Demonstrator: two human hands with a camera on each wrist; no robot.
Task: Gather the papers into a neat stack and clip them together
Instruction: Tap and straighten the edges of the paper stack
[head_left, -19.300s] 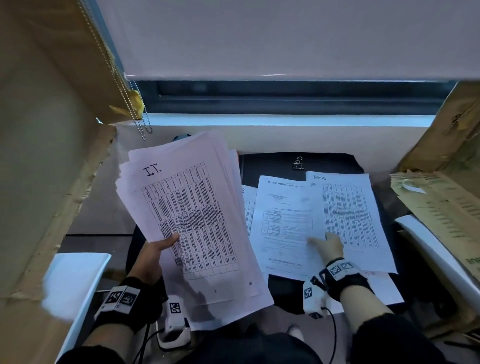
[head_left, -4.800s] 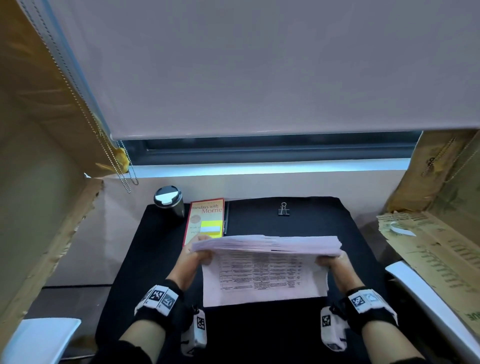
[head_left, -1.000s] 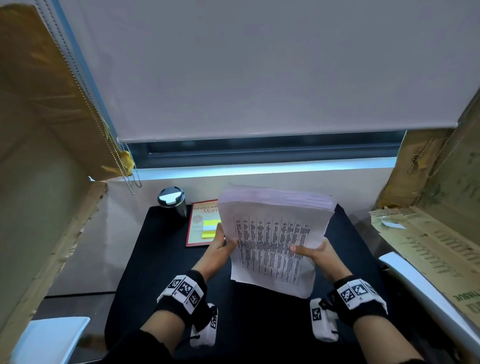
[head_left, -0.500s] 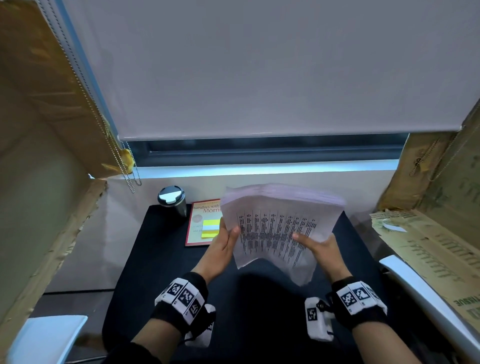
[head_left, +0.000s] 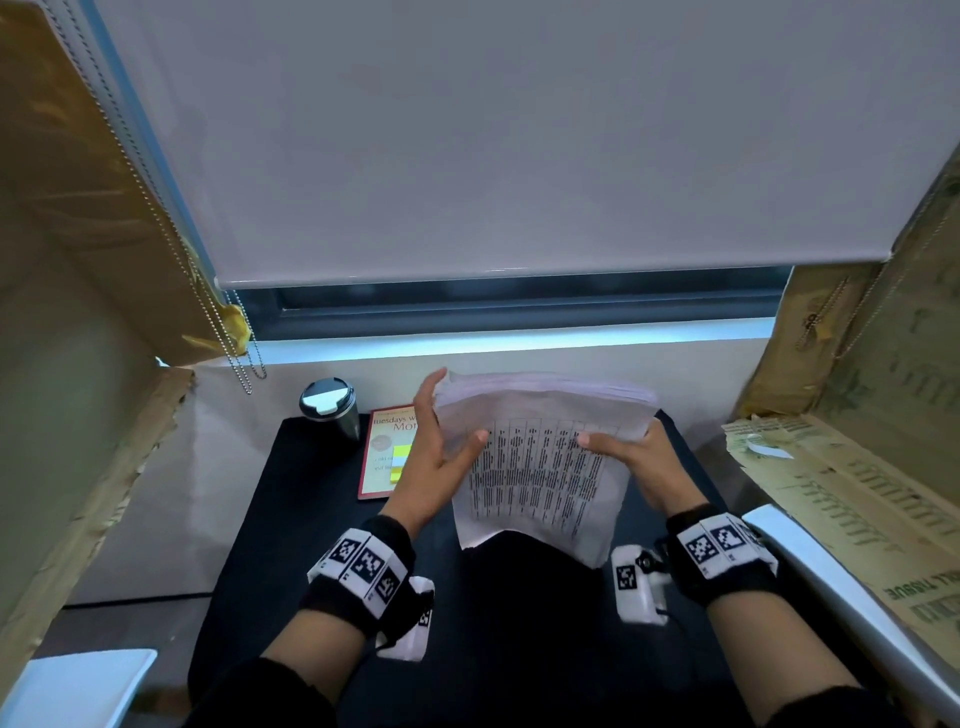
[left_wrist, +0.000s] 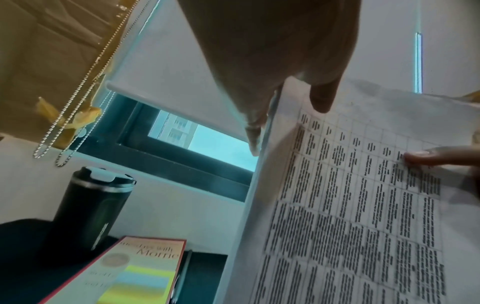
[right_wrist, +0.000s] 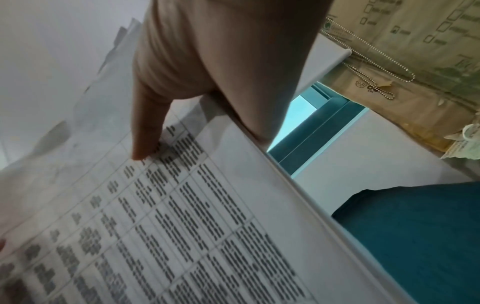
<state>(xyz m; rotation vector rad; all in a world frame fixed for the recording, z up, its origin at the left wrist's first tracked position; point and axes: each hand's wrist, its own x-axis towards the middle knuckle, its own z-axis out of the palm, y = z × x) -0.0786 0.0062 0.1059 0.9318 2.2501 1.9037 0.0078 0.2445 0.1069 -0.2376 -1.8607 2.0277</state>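
The right hand (head_left: 641, 470) grips the right edge of the stack of papers (head_left: 540, 467), thumb laid across the printed table on the front sheet and fingers curled behind. The left hand (head_left: 434, 465) is spread, fingers straight along the stack's left edge, thumb tip resting on the front sheet. The stack is held up in the air above the bench (head_left: 311, 493), tilted towards the person, its top edge fanned slightly and its lower corners hanging free. On the black bench surface, left of the papers, lies a red-bordered book (head_left: 382, 457) with coloured sticky tabs (head_left: 400, 462) on its cover, and beside it stands a dark travel mug (head_left: 330, 410) with its lid on. Behind is a lowered roller blind (head_left: 519, 156); cardboard (head_left: 857, 493) stands on both sides.
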